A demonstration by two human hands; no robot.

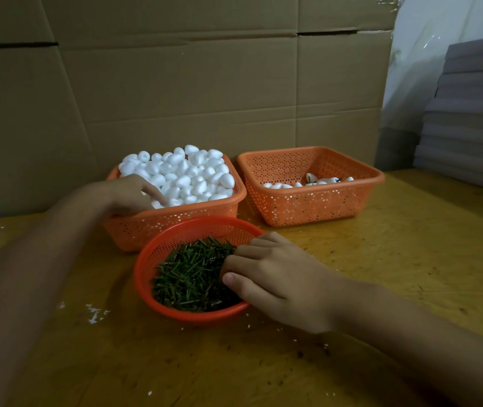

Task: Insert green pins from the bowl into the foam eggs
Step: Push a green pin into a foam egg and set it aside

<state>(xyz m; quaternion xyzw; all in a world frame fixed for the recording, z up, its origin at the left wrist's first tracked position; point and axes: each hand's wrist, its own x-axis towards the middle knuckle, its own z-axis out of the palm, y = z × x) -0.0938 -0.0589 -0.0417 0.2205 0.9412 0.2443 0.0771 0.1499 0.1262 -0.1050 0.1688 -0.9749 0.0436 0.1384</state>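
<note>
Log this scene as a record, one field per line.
left hand: in the left basket, fingers among the eggs; grip hidden
right hand: in the bowl, fingers curled into the pins; grip hidden
left basket: heaped with plain eggs
right basket: a few eggs, some showing green
bowl: in front of the baskets, on the table
</note>
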